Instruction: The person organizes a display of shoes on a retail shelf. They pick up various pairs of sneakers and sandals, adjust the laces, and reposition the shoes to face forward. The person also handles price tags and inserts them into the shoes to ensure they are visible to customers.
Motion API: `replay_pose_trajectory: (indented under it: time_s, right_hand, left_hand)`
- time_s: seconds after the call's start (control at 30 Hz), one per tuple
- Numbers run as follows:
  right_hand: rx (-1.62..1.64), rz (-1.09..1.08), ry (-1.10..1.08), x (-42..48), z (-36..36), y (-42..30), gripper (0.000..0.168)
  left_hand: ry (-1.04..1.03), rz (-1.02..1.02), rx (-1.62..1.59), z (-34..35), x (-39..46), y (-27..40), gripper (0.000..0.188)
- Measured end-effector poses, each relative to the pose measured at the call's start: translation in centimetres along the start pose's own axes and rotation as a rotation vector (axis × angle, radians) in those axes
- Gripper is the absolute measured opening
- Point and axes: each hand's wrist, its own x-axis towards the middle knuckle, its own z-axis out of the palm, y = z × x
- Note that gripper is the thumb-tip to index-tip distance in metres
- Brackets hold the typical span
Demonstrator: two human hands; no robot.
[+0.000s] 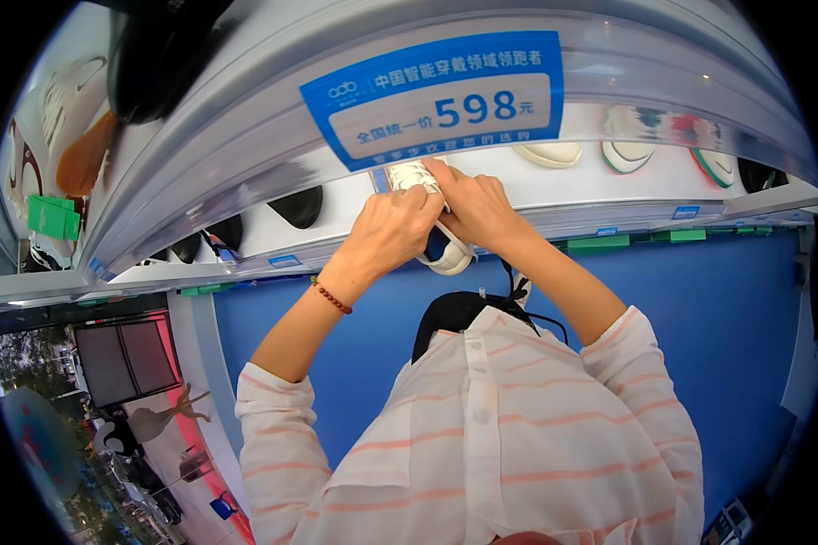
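A white lace-up sneaker (452,257) with a dark blue lining lies between my hands at the front of a white display shelf (361,235), its heel towards me. My left hand (397,225) is curled over the top of the shoe, the fingers closed at the laces (409,176). Along the shoe's right side, my right hand (480,208) grips it with the forefinger stretched beside the laces. The fingers hide the middle of the shoe, and the toe is partly covered by the upper shelf's edge.
A clear shelf edge (627,68) with a blue price label (443,102) juts out above my hands. Other shoes stand along the shelf: a black shoe (300,206) left, a cream shoe (552,151) and a white-green shoe (628,155) right. Below is a blue floor (709,306).
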Motion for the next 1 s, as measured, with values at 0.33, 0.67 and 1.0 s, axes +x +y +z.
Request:
replay_pose_trajectory:
  time_s: [0.33,0.67,1.0]
  right_hand:
    - [-0.009,0.080,-0.046,1.5,0.4,0.4,0.060]
    - [0.299,0.102,-0.207,3.5,-4.7,3.4,0.046]
    - [-0.306,-0.298,-0.091,4.5,-5.6,3.5,0.024]
  left_hand:
    - [0.008,0.008,-0.024,0.8,0.7,-2.0,0.008]
    - [0.333,-0.560,-0.778,1.2,-2.5,-6.4,0.024]
    - [0.061,-0.751,-0.611,0.5,0.6,-2.4,0.034]
